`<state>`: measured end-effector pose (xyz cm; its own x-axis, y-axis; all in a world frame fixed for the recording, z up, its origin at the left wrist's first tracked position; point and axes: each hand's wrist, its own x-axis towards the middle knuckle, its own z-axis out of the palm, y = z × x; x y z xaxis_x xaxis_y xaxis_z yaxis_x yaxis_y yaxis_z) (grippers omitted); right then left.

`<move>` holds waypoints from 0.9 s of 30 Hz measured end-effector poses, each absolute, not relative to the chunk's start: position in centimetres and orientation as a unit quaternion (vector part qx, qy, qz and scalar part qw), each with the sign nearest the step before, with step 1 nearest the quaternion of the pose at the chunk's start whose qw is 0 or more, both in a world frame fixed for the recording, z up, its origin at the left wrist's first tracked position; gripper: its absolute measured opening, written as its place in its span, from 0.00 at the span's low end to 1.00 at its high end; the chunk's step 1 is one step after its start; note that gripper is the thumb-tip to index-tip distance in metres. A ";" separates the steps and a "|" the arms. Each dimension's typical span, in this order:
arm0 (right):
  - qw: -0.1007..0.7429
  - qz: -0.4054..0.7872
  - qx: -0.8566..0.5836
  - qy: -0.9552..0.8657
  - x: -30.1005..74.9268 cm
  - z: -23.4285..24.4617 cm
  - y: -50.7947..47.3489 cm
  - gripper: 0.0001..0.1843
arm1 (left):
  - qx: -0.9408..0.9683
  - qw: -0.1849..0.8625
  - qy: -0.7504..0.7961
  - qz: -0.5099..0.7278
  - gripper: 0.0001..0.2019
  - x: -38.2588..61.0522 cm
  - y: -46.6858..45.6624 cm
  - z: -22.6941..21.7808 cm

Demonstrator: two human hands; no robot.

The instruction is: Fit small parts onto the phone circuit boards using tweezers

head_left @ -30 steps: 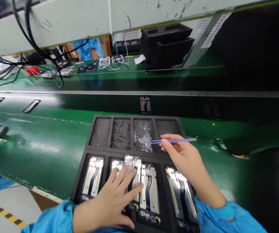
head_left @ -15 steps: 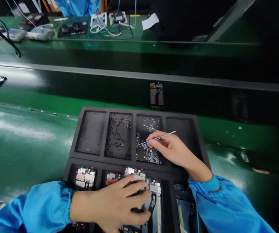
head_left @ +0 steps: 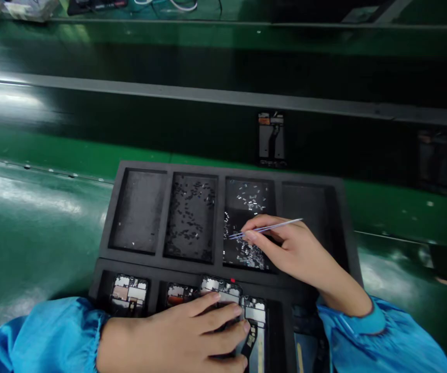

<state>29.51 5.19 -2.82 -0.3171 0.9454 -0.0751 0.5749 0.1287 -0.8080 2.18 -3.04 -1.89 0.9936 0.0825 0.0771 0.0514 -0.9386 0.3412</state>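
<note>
Table: a broad, shiny green table (head_left: pixel 44 269) runs under everything, with a black-framed phone assembly (head_left: pixel 272 142) lying beyond the tray on the dark strip.
Tray: a matte black, foam-like rectangular tray (head_left: pixel 220 207) lies in front of the person, its far row split into four compartments and its near row holding phone assemblies.
Left hand: the bare left hand (head_left: pixel 180 336), in a blue elasticated sleeve (head_left: pixel 56 331), lies palm down with fingers spread over the near row, well apart from the tweezers.
Right hand: the bare right hand (head_left: pixel 285 246) reaches in from the right over the third far compartment from the left; it is clearly the nearer hand to the loose pieces there.
Phone under the fingers: a black-edged phone with silvery metal plates (head_left: pixel 219 286) sits partly beneath the left hand, its long axis pointing away from the person.
Tweezers: slim, pale violet tweezers (head_left: pixel 272 228), pinched between thumb and fingers in the right grip; their long axis runs crosswise, tips leftward and slightly nearer the person than the tail.
Small pieces: tiny silvery pieces (head_left: pixel 252 257) lie in that third compartment, the densest cluster to the right and nearer side of the tips, a few close by along the left wall; whether the tips hold one cannot be told.
Dark bits: tiny black bits (head_left: pixel 188 225) are scattered across the second compartment, left of the tips.
</note>
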 end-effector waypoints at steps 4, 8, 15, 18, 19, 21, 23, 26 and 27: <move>0.238 0.386 -0.541 -0.708 29.7 -2.9 4.9 0.16 | 0.983 0.176 0.034 0.038 0.29 2.2 -3.0 -1.9; 0.234 0.397 -0.546 -0.700 29.9 -3.2 4.7 0.16 | 0.984 0.170 0.033 0.037 0.28 2.2 -3.0 -2.0; 0.284 0.411 -0.560 -0.661 29.7 -2.6 4.4 0.19 | 0.984 0.177 0.027 0.022 0.37 2.2 -2.7 -1.3; 0.342 0.381 -0.612 -0.603 28.8 -0.7 1.9 0.15 | 0.982 0.181 0.022 0.055 0.40 1.8 -2.9 -1.4; 0.350 0.371 -0.624 -0.592 28.4 0.0 0.8 0.13 | 0.981 0.175 0.017 0.079 0.38 1.7 -3.0 -1.6; 0.357 0.362 -0.627 -0.590 27.2 1.0 -1.4 0.10 | 0.979 0.156 0.015 0.128 0.33 1.7 -3.3 -2.0; 0.379 0.352 -0.611 -0.600 25.9 1.3 -3.0 0.09 | 0.977 0.134 0.018 0.165 0.29 1.8 -3.5 -2.4; 0.419 0.290 -0.595 -0.621 24.1 0.3 -3.5 0.07 | 0.976 0.112 0.021 0.185 0.25 1.9 -3.7 -2.5; 0.426 0.253 -0.591 -0.637 23.6 -0.1 -3.3 0.08 | 0.978 0.103 0.025 0.182 0.25 1.9 -3.8 -2.4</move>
